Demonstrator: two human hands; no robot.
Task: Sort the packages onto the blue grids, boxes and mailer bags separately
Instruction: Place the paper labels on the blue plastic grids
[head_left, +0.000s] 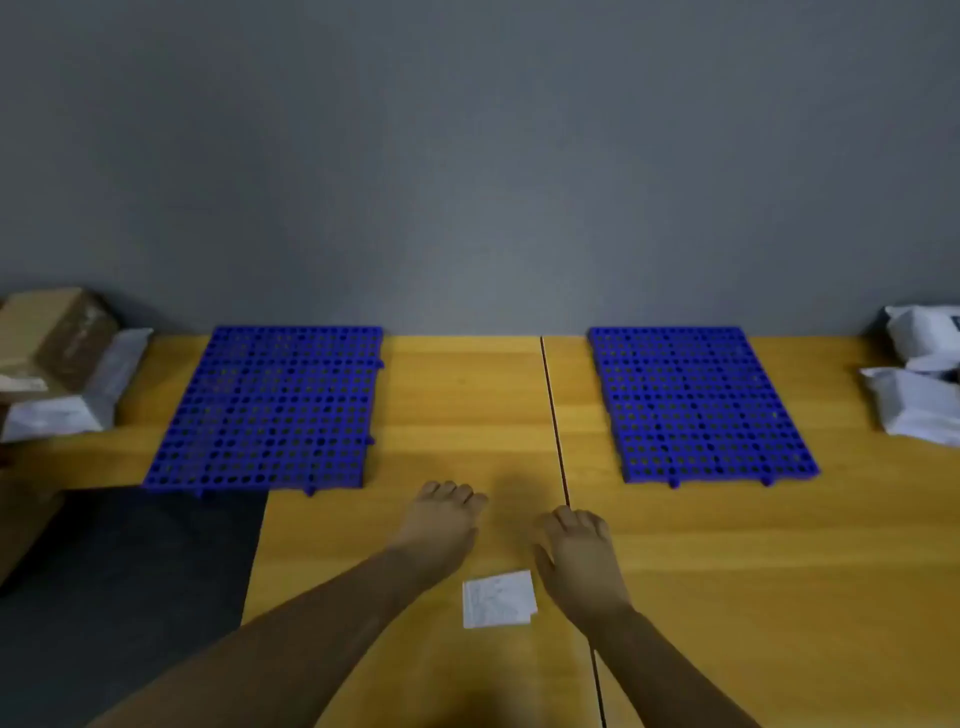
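Two blue plastic grids lie flat on the wooden table, the left grid (270, 408) and the right grid (696, 402), both bare. A brown cardboard box (49, 332) sits on white mailer bags (67, 410) at the far left edge. More white mailer bags (919, 379) are piled at the far right edge. My left hand (441, 519) rests on the table between the grids, fingers curled down, holding nothing. My right hand (579, 551) rests beside it, also holding nothing, fingers loosely bent.
A small white printed paper slip (498, 597) lies on the table between my forearms. A dark mat (130, 597) covers the table's near left part. A seam (556, 415) runs between the two tabletops. A grey wall stands behind.
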